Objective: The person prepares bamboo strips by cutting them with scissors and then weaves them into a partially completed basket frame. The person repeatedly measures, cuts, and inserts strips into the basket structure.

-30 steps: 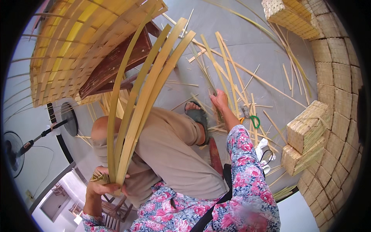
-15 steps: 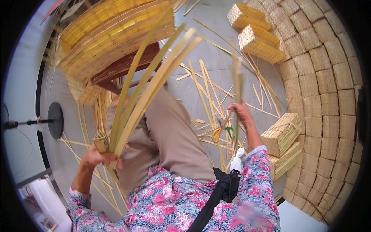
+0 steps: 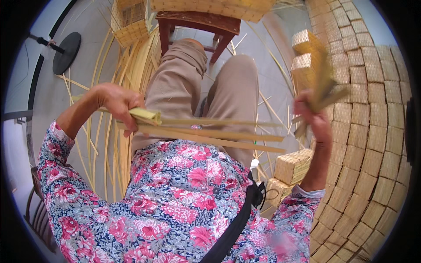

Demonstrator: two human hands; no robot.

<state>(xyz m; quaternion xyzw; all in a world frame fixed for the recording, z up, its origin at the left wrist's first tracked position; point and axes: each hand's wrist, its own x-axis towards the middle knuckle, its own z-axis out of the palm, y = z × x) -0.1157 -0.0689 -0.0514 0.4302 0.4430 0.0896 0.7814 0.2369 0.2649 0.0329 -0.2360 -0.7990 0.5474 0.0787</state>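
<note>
My left hand (image 3: pixel 120 105) is closed round a bundle of flat, pale yellow-green bamboo strips (image 3: pixel 232 141). Their long ends stretch to the right across my lap, and a cluster of short cut ends pokes out beside my thumb. Away to the right, my right hand (image 3: pixel 313 113) is raised and closed on a second bunch of strips (image 3: pixel 323 85). Motion smears that bunch, so its single strips are hard to make out. Both hands are held well apart.
A reddish-brown wooden stool (image 3: pixel 197 19) beyond my knees bears woven baskets (image 3: pixel 210 5). An open woven box (image 3: pixel 128 19) stands left of it. Loose strips (image 3: pixel 112 144) litter the floor. Woven boxes (image 3: pixel 293 166) sit at right, before a wall of stacked ones (image 3: pixel 355 127). Far left is a round black base (image 3: pixel 66 52).
The left-hand strips have swung from upright to lying rightward across my lap. My right hand has shifted right and slightly up with its bunch. The whole view has turned.
</note>
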